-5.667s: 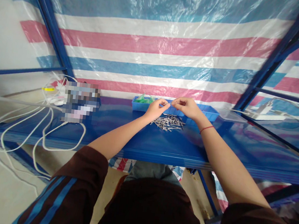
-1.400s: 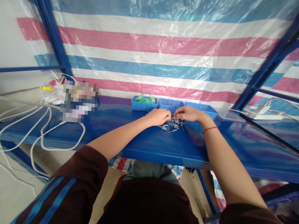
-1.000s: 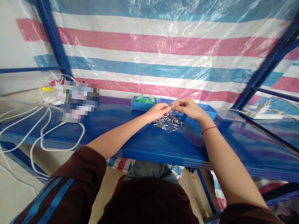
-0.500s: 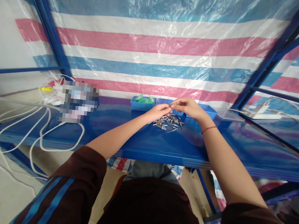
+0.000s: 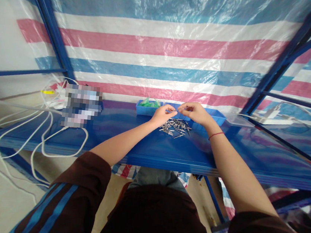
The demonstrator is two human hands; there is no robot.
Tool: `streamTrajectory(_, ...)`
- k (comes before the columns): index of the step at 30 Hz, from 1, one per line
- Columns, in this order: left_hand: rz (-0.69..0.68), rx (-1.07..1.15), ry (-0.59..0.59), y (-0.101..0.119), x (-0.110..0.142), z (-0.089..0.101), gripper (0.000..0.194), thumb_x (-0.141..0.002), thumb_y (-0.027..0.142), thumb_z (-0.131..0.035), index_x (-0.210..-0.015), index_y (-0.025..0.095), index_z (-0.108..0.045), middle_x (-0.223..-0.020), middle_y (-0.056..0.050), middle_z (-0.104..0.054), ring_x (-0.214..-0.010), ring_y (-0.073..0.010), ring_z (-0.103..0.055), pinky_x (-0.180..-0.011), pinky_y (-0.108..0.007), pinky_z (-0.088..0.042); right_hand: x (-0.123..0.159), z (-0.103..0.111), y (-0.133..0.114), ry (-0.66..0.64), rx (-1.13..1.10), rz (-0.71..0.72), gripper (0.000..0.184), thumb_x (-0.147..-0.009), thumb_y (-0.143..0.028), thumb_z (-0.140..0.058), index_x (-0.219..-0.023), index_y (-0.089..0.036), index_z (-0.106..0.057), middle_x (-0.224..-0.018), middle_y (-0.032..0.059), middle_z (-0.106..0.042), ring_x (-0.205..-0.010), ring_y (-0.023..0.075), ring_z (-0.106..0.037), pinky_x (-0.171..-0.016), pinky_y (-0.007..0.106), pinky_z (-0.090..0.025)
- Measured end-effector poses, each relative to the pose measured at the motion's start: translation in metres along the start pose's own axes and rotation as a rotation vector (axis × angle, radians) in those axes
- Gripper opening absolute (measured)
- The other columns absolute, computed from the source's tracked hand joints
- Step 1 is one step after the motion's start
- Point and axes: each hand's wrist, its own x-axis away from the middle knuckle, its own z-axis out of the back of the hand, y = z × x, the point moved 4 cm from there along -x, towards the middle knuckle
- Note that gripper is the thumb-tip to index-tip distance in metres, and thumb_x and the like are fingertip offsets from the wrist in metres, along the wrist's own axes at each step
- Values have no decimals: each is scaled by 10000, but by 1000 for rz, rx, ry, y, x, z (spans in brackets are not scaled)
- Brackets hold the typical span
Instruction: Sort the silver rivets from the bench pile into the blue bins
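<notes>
A loose pile of small silver metal pins (image 5: 177, 127), shaped rather like blind rivets, lies on the blue table in front of me. Just above it, my left hand (image 5: 163, 114) pinches one thin metal pin (image 5: 174, 111) between thumb and fingertips. My right hand (image 5: 195, 112) comes in from the other side, its fingers curled and pinched close to that pin. Whatever may be between the right fingertips is too small to make out. Behind both hands stands a blue divided tray (image 5: 214, 115); crumpled green pieces (image 5: 150, 103) fill its left part.
A clear plastic lid (image 5: 239, 120) lies right of the tray. White cables (image 5: 46, 134) loop over the table's left side beside a blurred-out object (image 5: 82, 106). A white power strip (image 5: 270, 118) sits at the right. Blue metal posts (image 5: 46, 25) frame the striped sheet behind.
My left hand has drawn slightly left, away from the right fingertips, opening a small gap where the thin pin shows. My right hand has barely moved.
</notes>
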Motion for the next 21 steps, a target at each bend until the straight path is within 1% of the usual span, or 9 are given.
streamTrajectory(3,-25,-30,10,5,2,1,110,-793,229,-633,-842,132,-623,-914,-62,-664,-867,-150,-609,-806,-284,-480,0,1,1,9,79,29,210,-740,-321,-585,-792,-158,-707,-863,78,-715,-761,189,-616,-747,348,-466)
streamTrajectory(8,-94,-136,37,10,4,3,121,-812,242,-624,-835,124,-638,-923,-76,-656,-866,-150,-612,-776,-262,-493,1,-3,1,-33,164,26,236,-738,-307,-575,-818,-143,-724,-812,73,-719,-696,177,-613,-700,323,-471)
streamTrajectory(10,-76,-200,25,10,4,3,163,-814,265,-630,-891,121,-643,-951,-84,-655,-857,-150,-616,-772,-263,-498,1,-2,3,-52,182,3,243,-743,-303,-565,-819,-139,-727,-803,68,-720,-692,175,-618,-692,312,-473)
streamTrajectory(12,-43,-290,-9,8,5,2,272,-808,301,-646,-1009,118,-630,-982,-91,-655,-830,-153,-621,-777,-282,-504,1,4,7,-44,233,-43,238,-744,-284,-556,-815,-137,-730,-804,68,-723,-704,180,-628,-695,304,-476)
streamTrajectory(14,-63,-406,-81,7,6,0,363,-817,327,-637,-1114,120,-602,-1002,-93,-659,-853,-170,-624,-824,-315,-499,2,16,15,34,334,-107,235,-746,-261,-548,-813,-133,-734,-818,79,-725,-729,193,-639,-714,306,-479)
streamTrajectory(16,-153,-533,-191,9,8,-4,310,-863,310,-572,-1116,136,-617,-1029,-88,-667,-959,-193,-614,-919,-348,-463,5,32,24,165,479,-196,244,-751,-246,-539,-830,-131,-739,-849,100,-727,-772,220,-651,-743,321,-481)
streamTrajectory(18,-225,-646,-300,8,10,-9,254,-899,278,-498,-1066,167,-655,-1080,-76,-666,-1071,-203,-581,-1002,-365,-408,12,48,33,295,636,-337,265,-749,-240,-538,-873,-131,-746,-887,129,-724,-834,263,-656,-766,350,-482)
streamTrajectory(19,-230,-690,-345,7,11,-10,260,-908,279,-475,-1055,184,-667,-1111,-70,-661,-1103,-205,-568,-1023,-370,-391,16,54,38,349,698,-426,281,-748,-244,-540,-900,-132,-748,-908,145,-721,-868,287,-655,-773,366,-481)
streamTrajectory(21,-192,-753,-415,3,13,-13,300,-914,327,-450,-1082,212,-671,-1171,-65,-641,-1131,-219,-554,-1031,-386,-386,24,64,44,417,771,-577,316,-752,-267,-544,-953,-131,-746,-945,171,-713,-918,322,-645,-775,387,-479)
